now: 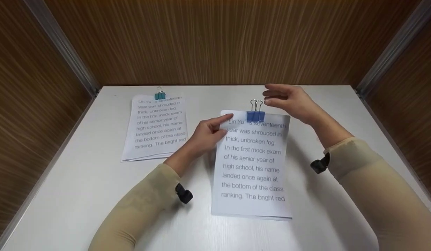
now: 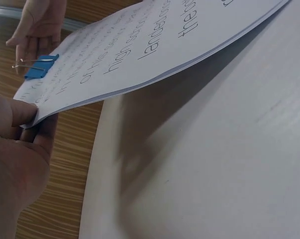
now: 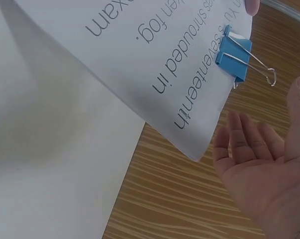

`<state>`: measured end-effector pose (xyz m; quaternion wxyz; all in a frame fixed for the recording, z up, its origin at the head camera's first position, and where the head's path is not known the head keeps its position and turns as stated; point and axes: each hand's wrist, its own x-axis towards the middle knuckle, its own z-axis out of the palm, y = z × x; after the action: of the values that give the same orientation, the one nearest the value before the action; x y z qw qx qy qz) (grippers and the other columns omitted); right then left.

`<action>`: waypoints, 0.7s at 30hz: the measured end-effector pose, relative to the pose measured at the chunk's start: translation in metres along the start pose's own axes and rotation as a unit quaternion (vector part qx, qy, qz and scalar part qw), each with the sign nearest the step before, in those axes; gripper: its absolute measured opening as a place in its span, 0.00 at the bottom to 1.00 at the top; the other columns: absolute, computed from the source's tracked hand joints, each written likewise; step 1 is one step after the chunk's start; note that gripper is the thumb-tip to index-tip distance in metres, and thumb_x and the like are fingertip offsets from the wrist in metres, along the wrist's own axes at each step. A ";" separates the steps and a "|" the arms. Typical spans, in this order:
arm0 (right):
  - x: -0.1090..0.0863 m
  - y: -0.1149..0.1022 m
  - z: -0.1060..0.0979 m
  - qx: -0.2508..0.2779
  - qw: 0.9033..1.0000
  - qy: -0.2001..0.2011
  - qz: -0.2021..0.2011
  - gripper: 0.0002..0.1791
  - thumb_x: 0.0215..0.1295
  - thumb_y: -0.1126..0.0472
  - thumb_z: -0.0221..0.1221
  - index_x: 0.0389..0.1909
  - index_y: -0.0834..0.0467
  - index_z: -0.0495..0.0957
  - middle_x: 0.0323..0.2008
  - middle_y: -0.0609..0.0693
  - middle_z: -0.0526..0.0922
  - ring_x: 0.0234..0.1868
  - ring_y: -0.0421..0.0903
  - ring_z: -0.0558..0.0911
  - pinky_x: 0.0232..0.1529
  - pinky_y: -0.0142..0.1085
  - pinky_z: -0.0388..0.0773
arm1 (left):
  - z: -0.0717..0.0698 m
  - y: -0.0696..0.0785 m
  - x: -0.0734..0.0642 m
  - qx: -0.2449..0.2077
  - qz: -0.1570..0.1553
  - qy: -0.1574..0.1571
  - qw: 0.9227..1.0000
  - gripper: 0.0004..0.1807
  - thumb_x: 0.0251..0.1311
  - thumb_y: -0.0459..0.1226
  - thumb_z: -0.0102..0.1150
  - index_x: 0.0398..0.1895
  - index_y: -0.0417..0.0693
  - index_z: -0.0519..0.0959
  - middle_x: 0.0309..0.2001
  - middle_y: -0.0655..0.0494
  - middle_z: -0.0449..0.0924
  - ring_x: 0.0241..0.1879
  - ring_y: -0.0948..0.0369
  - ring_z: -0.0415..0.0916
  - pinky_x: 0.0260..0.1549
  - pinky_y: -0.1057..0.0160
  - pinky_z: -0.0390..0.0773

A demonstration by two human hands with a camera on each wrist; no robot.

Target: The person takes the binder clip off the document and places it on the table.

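Observation:
A stack of printed paper sheets (image 1: 252, 164) is lifted at its top end off the white table. My left hand (image 1: 207, 134) pinches its upper left corner between thumb and fingers, as the left wrist view also shows at the left hand (image 2: 20, 144). On the top edge of the sheets sits a blue binder clip (image 1: 255, 116), its two wire handles pointing up and away from the page. Just right of those handles, my right hand (image 1: 288, 101) is held with fingers loosely extended. In the right wrist view a gap shows between the right hand (image 3: 264, 169) and the clip (image 3: 234, 56).
To the left on the table (image 1: 79, 181) lies a second stack of printed sheets (image 1: 157, 125) with a teal binder clip (image 1: 160, 95) at its top. Wood-grain panels (image 1: 215, 42) rise behind the table and along both sides.

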<state>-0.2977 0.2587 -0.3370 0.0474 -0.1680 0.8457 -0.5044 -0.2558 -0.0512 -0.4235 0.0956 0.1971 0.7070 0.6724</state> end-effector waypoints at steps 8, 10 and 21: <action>0.006 0.000 0.002 0.023 0.999 -0.046 0.017 0.37 0.74 0.53 0.68 0.79 0.55 0.68 0.69 0.56 0.80 0.69 0.48 0.79 0.72 0.46 0.72 | 0.002 0.000 0.000 0.002 -0.006 -0.004 1.000 0.31 0.74 0.24 0.56 0.74 0.60 0.77 0.57 0.49 0.87 0.45 0.53 0.88 0.35 0.65 0.85; 0.007 0.000 0.003 0.023 0.998 -0.054 0.022 0.36 0.74 0.53 0.67 0.80 0.54 0.68 0.69 0.56 0.80 0.69 0.48 0.80 0.72 0.48 0.72 | 0.002 0.000 0.000 -0.002 -0.006 -0.005 1.000 0.31 0.74 0.24 0.56 0.74 0.60 0.77 0.56 0.49 0.87 0.45 0.52 0.88 0.35 0.64 0.85; 0.009 0.001 0.003 0.003 0.996 -0.080 0.050 0.37 0.74 0.47 0.67 0.78 0.56 0.70 0.66 0.53 0.83 0.65 0.48 0.82 0.69 0.52 0.74 | 0.005 0.002 -0.001 -0.014 0.003 -0.016 1.000 0.31 0.74 0.23 0.55 0.75 0.56 0.76 0.57 0.48 0.87 0.48 0.52 0.89 0.38 0.64 0.86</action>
<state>-0.3055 0.2534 -0.3390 0.1401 -0.1654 0.8448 -0.4892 -0.2523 -0.0468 -0.4218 0.1072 0.2087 0.6952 0.6794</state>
